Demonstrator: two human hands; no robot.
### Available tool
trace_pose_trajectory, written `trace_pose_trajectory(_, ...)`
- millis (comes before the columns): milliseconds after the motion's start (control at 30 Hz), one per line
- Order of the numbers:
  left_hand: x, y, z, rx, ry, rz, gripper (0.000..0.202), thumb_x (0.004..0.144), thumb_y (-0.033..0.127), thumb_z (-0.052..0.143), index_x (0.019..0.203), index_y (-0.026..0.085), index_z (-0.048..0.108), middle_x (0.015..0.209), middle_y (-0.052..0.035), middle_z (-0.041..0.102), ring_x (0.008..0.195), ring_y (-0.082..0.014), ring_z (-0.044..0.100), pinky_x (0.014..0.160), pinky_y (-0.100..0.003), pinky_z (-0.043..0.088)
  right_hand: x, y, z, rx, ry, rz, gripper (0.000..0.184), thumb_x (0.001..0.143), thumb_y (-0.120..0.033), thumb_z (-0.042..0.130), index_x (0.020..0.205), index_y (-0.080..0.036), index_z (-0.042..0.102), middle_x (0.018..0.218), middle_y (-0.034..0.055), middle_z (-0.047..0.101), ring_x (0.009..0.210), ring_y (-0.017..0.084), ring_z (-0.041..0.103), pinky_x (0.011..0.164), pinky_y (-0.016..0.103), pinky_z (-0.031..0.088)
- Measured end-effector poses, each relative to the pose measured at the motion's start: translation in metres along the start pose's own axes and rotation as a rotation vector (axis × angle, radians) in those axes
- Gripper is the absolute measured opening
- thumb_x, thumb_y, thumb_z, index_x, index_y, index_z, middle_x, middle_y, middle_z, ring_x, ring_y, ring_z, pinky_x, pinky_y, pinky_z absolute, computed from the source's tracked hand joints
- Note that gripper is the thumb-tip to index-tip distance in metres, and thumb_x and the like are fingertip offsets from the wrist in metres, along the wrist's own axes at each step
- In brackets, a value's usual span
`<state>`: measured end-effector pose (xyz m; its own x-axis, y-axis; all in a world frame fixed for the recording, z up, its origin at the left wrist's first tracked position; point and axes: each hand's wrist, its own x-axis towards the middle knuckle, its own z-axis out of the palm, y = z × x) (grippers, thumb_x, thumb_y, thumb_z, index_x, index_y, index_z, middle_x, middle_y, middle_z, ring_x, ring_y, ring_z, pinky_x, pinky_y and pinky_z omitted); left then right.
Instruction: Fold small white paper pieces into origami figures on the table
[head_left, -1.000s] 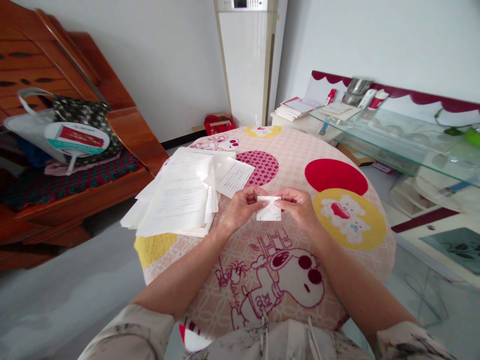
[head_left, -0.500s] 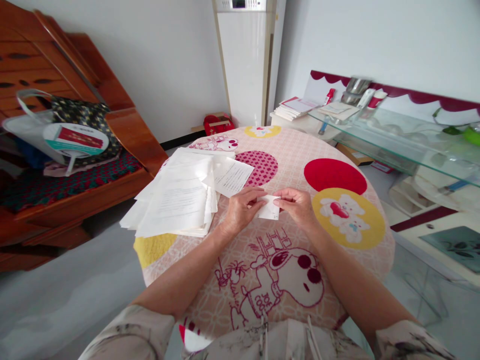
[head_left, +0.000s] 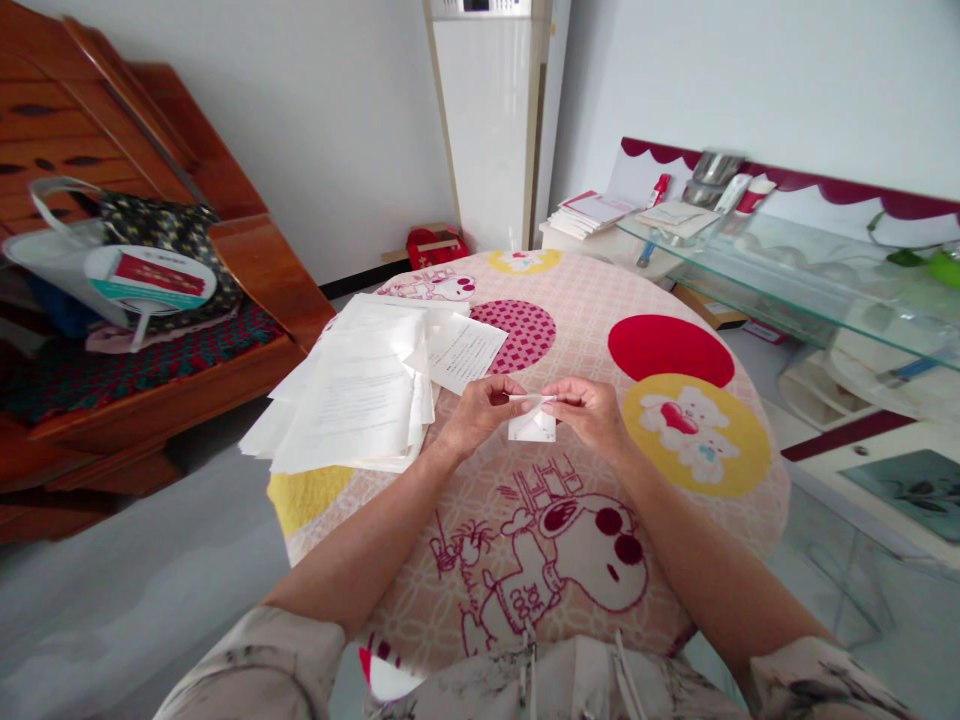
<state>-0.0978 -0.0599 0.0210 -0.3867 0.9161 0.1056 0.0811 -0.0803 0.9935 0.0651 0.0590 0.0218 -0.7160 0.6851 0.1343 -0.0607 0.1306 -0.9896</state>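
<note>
A small folded piece of white paper [head_left: 532, 428] is held up between my two hands over the patterned tablecloth [head_left: 574, 300]. My left hand [head_left: 484, 412] pinches its upper left edge between thumb and fingers. At the upper right edge, my right hand [head_left: 589, 408] grips the same paper in a like pinch. Both thumbs lie close together along the top, where the paper shows a crease. To the left of my left hand lies a loose stack of printed sheets [head_left: 352, 390], and a smaller printed slip [head_left: 466, 352] rests against its right side.
A wooden bench [head_left: 150, 400] on the left carries a bag and a round hand fan [head_left: 150, 278]. On the right stands a glass shelf [head_left: 810, 285] with metal containers and a stack of booklets [head_left: 589, 212] beside it. A tall white cabinet unit [head_left: 487, 130] stands behind the table.
My hands have drawn slightly closer together along the paper's top edge. The paper has shifted a little left and now shows a crease near the thumbs. The stack has not moved.
</note>
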Motion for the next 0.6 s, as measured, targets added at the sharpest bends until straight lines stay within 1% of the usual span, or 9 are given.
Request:
trace_pose_trajectory(200, -0.002, 0.004, 0.004, -0.049, 0.089, 0.011, 0.032, 0.068, 0.041, 0.09, 0.069, 0.014, 0.072, 0.068, -0.0015, 0.068, 0.061, -0.0102, 0.056, 0.058, -0.023, 0.043, -0.001, -0.003, -0.001, 0.023, -0.057, -0.004, 0.019, 0.069, -0.033, 0.081, 0.082, -0.02, 0.076, 0.075, 0.0032, 0.076, 0.065, 0.018, 0.069, 0.06, 0.029, 0.054)
trace_pose_trajectory(267, -0.002, 0.006, 0.005, -0.058, 0.102, -0.003, 0.03, 0.066, 0.038, 0.09, 0.068, 0.014, 0.072, 0.066, -0.0011, 0.068, 0.059, -0.0099, 0.055, 0.057, -0.022, 0.042, -0.001, -0.005, -0.002, 0.025, -0.079, -0.007, 0.018, 0.07, -0.034, 0.08, 0.082, -0.02, 0.077, 0.076, 0.0035, 0.077, 0.067, 0.018, 0.07, 0.062, 0.029, 0.055)
trace_pose_trajectory(400, -0.005, 0.009, 0.006, -0.075, 0.119, -0.02, 0.023, 0.067, 0.032, 0.087, 0.067, 0.014, 0.073, 0.064, -0.0008, 0.067, 0.056, -0.0092, 0.054, 0.054, -0.022, 0.042, -0.002, -0.008, -0.003, 0.023, -0.073, -0.005, 0.02, 0.069, -0.034, 0.082, 0.083, -0.02, 0.077, 0.078, 0.004, 0.078, 0.069, 0.019, 0.071, 0.065, 0.031, 0.057)
trace_pose_trajectory(600, -0.006, 0.013, 0.008, -0.044, 0.137, 0.005, 0.02, 0.068, 0.029, 0.084, 0.065, 0.014, 0.072, 0.064, -0.0013, 0.068, 0.055, -0.009, 0.055, 0.053, -0.021, 0.043, -0.003, -0.006, -0.002, 0.045, -0.064, 0.018, 0.02, 0.069, -0.033, 0.083, 0.083, -0.02, 0.077, 0.076, 0.0037, 0.077, 0.068, 0.018, 0.07, 0.064, 0.03, 0.056)
